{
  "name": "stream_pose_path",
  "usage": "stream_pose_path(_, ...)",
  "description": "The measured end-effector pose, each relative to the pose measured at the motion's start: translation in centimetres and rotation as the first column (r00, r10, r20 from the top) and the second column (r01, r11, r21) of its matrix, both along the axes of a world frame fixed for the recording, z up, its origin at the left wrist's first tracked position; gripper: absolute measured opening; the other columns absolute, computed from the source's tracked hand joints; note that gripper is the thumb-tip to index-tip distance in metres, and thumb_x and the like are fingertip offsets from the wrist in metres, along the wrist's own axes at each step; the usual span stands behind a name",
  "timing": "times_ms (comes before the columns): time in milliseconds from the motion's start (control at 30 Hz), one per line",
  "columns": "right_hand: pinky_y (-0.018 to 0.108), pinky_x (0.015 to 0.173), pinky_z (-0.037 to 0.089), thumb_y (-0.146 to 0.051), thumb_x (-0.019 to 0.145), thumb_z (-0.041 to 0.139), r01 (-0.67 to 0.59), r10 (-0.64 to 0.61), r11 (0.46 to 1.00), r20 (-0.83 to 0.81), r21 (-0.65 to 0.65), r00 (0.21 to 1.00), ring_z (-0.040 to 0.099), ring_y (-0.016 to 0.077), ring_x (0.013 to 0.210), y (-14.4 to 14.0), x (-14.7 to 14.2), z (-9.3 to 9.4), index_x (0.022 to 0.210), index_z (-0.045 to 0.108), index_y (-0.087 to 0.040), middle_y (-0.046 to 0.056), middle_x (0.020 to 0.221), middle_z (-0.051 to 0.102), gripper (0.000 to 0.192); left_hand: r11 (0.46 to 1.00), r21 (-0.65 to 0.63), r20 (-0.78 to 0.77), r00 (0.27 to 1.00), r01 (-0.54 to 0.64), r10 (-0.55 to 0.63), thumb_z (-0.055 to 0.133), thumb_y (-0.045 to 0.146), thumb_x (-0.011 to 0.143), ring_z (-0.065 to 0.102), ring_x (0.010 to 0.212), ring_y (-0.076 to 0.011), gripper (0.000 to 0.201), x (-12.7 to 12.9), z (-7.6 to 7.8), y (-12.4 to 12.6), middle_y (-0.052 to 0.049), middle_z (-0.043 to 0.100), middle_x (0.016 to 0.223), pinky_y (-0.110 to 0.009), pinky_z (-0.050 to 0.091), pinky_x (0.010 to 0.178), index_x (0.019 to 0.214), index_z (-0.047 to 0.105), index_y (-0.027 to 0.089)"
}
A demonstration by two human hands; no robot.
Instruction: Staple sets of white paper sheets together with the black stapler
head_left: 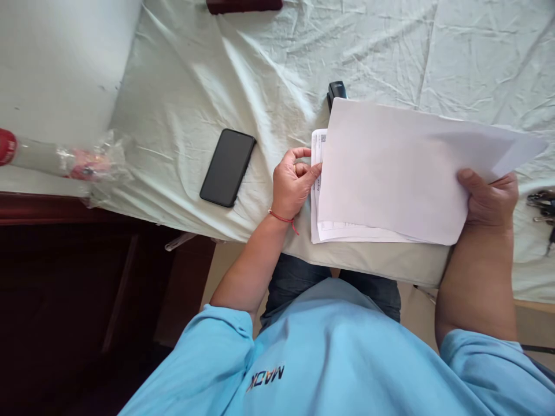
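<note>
White paper sheets [390, 167] lie over a stack of printed pages [316, 225] near the table's front edge. My right hand [492, 196] grips the right side of the upper sheets, thumb on top, and their right end is lifted and bent. At the left edge of the stack, my left hand [295, 176] pinches the printed pages between thumb and fingers. Just behind the sheets sits a black stapler-like tool [336, 92], its near part hidden by the paper. A black phone [228, 167] rests left of my left hand.
A pale green, wrinkled cloth [269, 75] covers the table. Keys [541, 202] lie at the right edge. On the left is a clear bottle with a red cap [7, 147], beside crumpled plastic [110, 159]. A dark red object [244, 6] stands at the far edge.
</note>
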State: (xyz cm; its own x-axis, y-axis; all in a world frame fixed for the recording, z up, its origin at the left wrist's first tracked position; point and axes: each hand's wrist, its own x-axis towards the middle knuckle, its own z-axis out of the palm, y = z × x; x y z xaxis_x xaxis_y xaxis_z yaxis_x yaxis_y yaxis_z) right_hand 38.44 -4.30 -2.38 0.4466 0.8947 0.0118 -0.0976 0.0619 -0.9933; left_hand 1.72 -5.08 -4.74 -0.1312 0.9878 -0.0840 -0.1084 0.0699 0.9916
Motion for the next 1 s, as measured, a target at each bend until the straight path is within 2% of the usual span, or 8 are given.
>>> stream_pose_path(133, 0.036, 0.087, 0.066, -0.036, 0.034, 0.107, 0.011, -0.011, 1.0, 0.004, 0.026, 1.0, 0.074, 0.0204, 0.09, 0.0, 0.2, -0.3, 0.092, 0.069, -0.02, 0.001, 0.088, 0.075, 0.071, 0.998, -0.063, -0.01, 1.0, -0.023, 0.023, 0.1, 0.068, 0.066, 0.057, 0.053, -0.0108, 0.068, 0.0, 0.4, 0.0, 0.005, 0.067, 0.062, -0.023, 0.045, 0.051, 0.104, 0.069, 0.021)
stream_pose_path(267, 0.04, 0.091, 0.067, -0.039, 0.033, 0.107, 0.03, -0.031, 0.999, 0.028, 0.026, 0.999, 0.073, 0.0199, 0.087, 0.1, 0.4, -0.5, 0.093, 0.069, -0.022, -0.001, 0.085, 0.074, 0.073, 0.995, -0.098, -0.04, 0.999, -0.025, 0.021, 0.1, 0.067, 0.067, 0.062, 0.056, -0.0126, 0.066, 0.0, 0.6, 0.1, 0.003, 0.071, 0.065, -0.023, 0.047, 0.051, 0.102, 0.07, 0.02)
stream_pose_path(433, 0.041, 0.093, 0.067, -0.04, 0.031, 0.107, 0.052, -0.053, 0.998, 0.038, 0.035, 0.998, 0.073, 0.0207, 0.088, 0.2, 0.3, -0.4, 0.091, 0.068, -0.021, 0.001, 0.088, 0.074, 0.075, 0.991, -0.125, -0.07, 0.997, -0.047, 0.038, 0.101, 0.059, 0.07, 0.059, 0.055, -0.0108, 0.069, -0.2, 0.4, 0.3, 0.004, 0.07, 0.066, -0.021, 0.044, 0.049, 0.115, 0.067, 0.02)
stream_pose_path(533, 0.04, 0.093, 0.067, -0.039, 0.031, 0.107, 0.059, -0.061, 0.997, 0.04, 0.042, 0.997, 0.073, 0.0208, 0.088, 0.2, 0.2, -0.3, 0.085, 0.066, -0.022, 0.0, 0.085, 0.074, 0.069, 0.991, -0.136, -0.055, 0.998, -0.001, -0.006, 0.102, 0.059, 0.067, 0.054, 0.051, -0.0094, 0.062, -0.3, 0.2, 0.4, 0.005, 0.066, 0.062, -0.022, 0.041, 0.047, 0.102, 0.069, 0.019)
stream_pose_path(600, 0.039, 0.094, 0.067, -0.039, 0.032, 0.106, 0.054, -0.056, 0.997, 0.044, 0.05, 0.997, 0.073, 0.0207, 0.089, 0.1, 0.2, -0.3, 0.081, 0.066, -0.022, 0.0, 0.084, 0.074, 0.066, 0.992, -0.117, -0.04, 0.997, 0.056, -0.061, 0.1, 0.063, 0.068, 0.052, 0.05, -0.0092, 0.057, -0.3, 0.3, 0.3, 0.003, 0.065, 0.06, -0.023, 0.039, 0.046, 0.087, 0.07, 0.019)
stream_pose_path(667, 0.041, 0.096, 0.067, -0.04, 0.034, 0.107, 0.043, -0.046, 0.998, 0.051, 0.052, 0.998, 0.074, 0.0219, 0.092, 0.1, 0.2, -0.3, 0.083, 0.067, -0.022, 0.001, 0.087, 0.075, 0.066, 0.993, -0.073, -0.037, 0.995, 0.089, -0.092, 0.095, 0.067, 0.073, 0.05, 0.048, -0.0089, 0.055, -0.4, 0.4, 0.1, 0.003, 0.065, 0.06, -0.024, 0.036, 0.043, 0.081, 0.071, 0.019)
stream_pose_path(833, 0.04, 0.095, 0.067, -0.04, 0.034, 0.107, 0.038, -0.041, 0.998, 0.06, 0.054, 0.997, 0.074, 0.0228, 0.094, 0.1, 0.4, -0.4, 0.084, 0.068, -0.02, 0.004, 0.09, 0.075, 0.067, 0.995, -0.001, -0.088, 0.991, 0.099, -0.099, 0.087, 0.07, 0.083, 0.045, 0.041, -0.0083, 0.051, -0.3, 1.2, -0.7, 0.003, 0.061, 0.054, -0.025, 0.032, 0.041, 0.078, 0.074, 0.02)
stream_pose_path(1000, 0.038, 0.09, 0.066, -0.039, 0.036, 0.106, 0.058, -0.059, 0.998, 0.07, 0.022, 0.996, 0.071, 0.0201, 0.09, -0.1, 0.4, -0.3, 0.081, 0.066, -0.02, 0.002, 0.086, 0.073, 0.063, 0.991, -0.003, -0.105, 0.986, 0.133, -0.133, 0.086, 0.071, 0.083, 0.044, 0.042, -0.0086, 0.054, -0.2, 1.4, -0.9, 0.004, 0.057, 0.052, -0.025, 0.032, 0.042, 0.074, 0.072, 0.02)
